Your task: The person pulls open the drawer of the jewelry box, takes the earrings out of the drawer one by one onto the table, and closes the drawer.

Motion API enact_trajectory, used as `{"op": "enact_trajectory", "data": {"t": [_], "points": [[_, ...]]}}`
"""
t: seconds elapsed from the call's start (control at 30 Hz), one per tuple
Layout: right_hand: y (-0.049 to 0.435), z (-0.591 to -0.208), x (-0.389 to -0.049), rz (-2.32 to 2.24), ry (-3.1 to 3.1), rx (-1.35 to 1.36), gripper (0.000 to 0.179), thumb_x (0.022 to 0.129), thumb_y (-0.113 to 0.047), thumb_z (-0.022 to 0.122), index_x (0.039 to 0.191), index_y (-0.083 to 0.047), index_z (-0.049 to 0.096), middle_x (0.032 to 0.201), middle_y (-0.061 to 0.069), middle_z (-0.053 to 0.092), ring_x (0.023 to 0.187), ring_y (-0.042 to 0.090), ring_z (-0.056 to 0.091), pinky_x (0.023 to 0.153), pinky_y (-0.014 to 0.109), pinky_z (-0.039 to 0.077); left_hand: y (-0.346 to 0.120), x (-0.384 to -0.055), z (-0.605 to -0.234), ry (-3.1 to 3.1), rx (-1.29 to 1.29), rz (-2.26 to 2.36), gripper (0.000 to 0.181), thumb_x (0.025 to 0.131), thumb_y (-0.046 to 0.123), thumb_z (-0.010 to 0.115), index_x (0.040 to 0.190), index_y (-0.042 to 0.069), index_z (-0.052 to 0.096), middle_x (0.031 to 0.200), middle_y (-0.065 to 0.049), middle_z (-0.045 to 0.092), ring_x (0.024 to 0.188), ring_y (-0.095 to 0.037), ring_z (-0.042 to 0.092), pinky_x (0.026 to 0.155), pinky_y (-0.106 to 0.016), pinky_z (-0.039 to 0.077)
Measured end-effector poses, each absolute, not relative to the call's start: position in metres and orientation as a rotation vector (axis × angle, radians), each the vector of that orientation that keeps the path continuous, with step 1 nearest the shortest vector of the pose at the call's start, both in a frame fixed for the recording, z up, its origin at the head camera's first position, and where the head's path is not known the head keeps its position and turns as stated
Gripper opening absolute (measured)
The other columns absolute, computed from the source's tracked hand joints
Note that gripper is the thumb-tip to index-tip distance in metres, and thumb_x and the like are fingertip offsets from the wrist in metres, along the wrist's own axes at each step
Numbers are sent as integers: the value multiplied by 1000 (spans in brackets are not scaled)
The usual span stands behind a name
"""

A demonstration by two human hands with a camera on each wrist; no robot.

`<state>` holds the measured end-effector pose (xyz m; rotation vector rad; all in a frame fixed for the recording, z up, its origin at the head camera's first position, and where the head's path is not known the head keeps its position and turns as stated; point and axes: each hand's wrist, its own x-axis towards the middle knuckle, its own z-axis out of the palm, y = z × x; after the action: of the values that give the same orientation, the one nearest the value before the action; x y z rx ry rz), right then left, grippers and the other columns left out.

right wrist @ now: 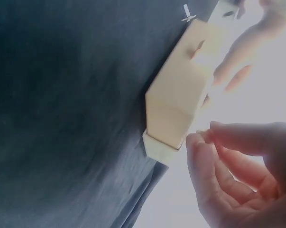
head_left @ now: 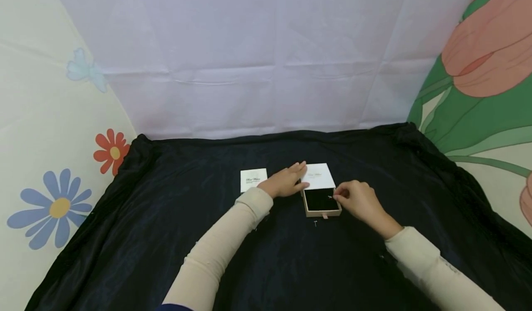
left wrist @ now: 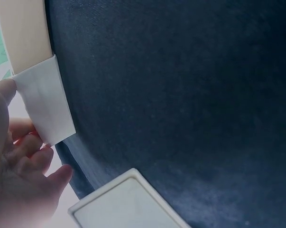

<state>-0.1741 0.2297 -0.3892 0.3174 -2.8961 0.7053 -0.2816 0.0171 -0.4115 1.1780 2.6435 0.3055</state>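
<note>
A curtained booth: floral hangings flank a draped table.

Room over dark cloth between the sleeves, bar a silvery piece near the box

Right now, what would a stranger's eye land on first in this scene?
Probably the huge pink tulip on the right-hand backdrop, with a big blue flower and a smaller red flower at the left. Then the black-lined drawer sticking out of its white sleeve on the dark cloth: the left hand touches the sleeve, and the right hand pinches a tiny piece by the drawer's right edge.
</note>
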Motion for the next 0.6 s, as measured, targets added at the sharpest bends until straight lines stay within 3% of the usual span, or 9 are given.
{"op": "enact_trajectory", "data": {"t": [0.23, 0.6], "points": [[227, -395, -183, 574, -2976, 268, 4, 83, -8, 72, 80, -6, 71, 66, -1, 64, 57, 12, 55, 54, 37, 44, 17, -282, -412, 2644, 1173, 285, 66, 103, 44, 35, 154, 7, 13, 161, -6, 9, 147, -24, 10, 118, -38, 16], [221, -405, -184, 394, -2998, 314, 8, 84, -3, 65, 88, 0, 72, 67, 3, 61, 53, 12, 52, 50, 33, 48, 18, -282, -411, 2649, 1198, 276, 66, 103, 43, 36, 153, 5, 15, 161, -8, 11, 147, -24, 12, 117, -40, 19]]}}
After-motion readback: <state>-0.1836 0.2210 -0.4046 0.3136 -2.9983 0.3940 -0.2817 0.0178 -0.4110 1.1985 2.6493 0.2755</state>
